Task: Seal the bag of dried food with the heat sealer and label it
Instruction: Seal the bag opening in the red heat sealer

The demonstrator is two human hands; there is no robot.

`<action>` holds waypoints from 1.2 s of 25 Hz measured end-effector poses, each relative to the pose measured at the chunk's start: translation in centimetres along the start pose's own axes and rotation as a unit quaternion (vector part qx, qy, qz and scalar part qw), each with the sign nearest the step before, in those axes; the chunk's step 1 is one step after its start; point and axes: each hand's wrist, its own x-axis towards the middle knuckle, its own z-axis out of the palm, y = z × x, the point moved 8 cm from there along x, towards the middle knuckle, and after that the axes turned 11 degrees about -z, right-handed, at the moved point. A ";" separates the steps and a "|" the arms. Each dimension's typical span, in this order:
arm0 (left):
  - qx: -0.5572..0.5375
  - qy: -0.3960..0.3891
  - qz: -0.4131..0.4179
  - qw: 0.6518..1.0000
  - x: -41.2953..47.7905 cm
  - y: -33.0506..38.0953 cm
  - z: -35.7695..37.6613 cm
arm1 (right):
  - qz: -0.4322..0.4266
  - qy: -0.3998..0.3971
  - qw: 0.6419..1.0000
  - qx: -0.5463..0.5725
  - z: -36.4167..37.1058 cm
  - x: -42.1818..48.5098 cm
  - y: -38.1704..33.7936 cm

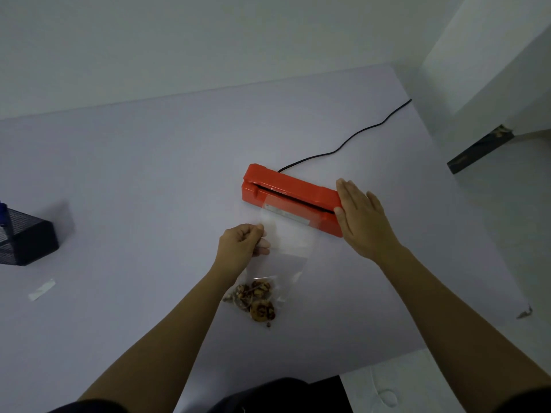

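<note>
A red heat sealer (283,187) lies on the pale table (149,174), its slot facing me. A clear plastic bag (287,245) lies in front of it, its open top resting against the sealer's front. Brown dried food (258,299) sits at the bag's near end. My left hand (241,244) pinches the bag's left edge. My right hand (362,216) lies flat, fingers together, on the sealer's right end. A small white label strip (41,290) lies at the far left of the table.
The sealer's black cord (351,138) runs back right to the table edge. A black mesh pen holder (28,236) with a blue item stands at the left edge. The table's right edge drops to a white floor.
</note>
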 end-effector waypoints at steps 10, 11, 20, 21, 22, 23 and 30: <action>-0.020 -0.004 -0.010 1.000 0.2 -0.2 0.2 | 0.015 0.001 1.000 -0.022 0.4 0.3 0.2; -0.021 -0.004 -0.010 1.000 0.2 -0.2 0.1 | 0.016 0.000 1.000 -0.020 0.4 0.3 0.2; -0.017 -0.003 -0.010 1.000 0.1 -0.2 0.0 | 0.017 0.003 1.000 -0.022 0.7 0.3 0.1; -0.016 -0.004 -0.011 1.000 0.2 -0.2 0.0 | 0.018 0.004 1.000 -0.022 0.7 0.3 0.1; -0.014 -0.003 -0.012 1.000 0.2 -0.2 0.0 | 0.019 0.005 1.000 -0.021 0.7 0.3 0.2; -0.012 -0.002 -0.012 1.000 0.2 -0.2 0.0 | 0.019 0.007 1.000 -0.020 0.7 0.2 0.2; -0.007 0.001 -0.013 1.000 0.3 -0.3 0.0 | 0.018 0.011 1.000 -0.015 0.7 0.2 0.2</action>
